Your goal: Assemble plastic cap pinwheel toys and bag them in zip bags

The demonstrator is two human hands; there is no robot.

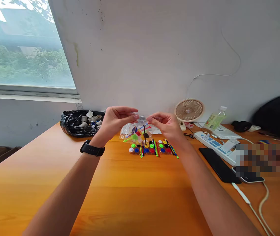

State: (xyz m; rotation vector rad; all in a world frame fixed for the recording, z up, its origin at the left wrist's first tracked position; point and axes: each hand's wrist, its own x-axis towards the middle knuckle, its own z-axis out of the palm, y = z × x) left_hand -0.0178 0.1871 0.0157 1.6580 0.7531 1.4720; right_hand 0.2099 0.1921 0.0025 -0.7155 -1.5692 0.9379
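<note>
Both hands hold up a small clear plastic bag [136, 131] above the orange wooden table [120, 190]. My left hand [116, 120], with a black watch on its wrist, pinches the bag's top left edge. At the top right edge, my right hand [167, 126] pinches it too. Inside the bag are colourful plastic wheels and sticks. Below it on the table lie rows of small coloured wheels and thin sticks [153, 148], in red, blue, green, yellow, white and black.
A black rubbish bag [77, 126] with scraps sits at the back left. To the right stand a small beige fan [189, 110], a green bottle [215, 119], a white power strip [216, 146], a black phone [218, 165] and white cables [258, 209]. A black bag [277, 114] lies far right.
</note>
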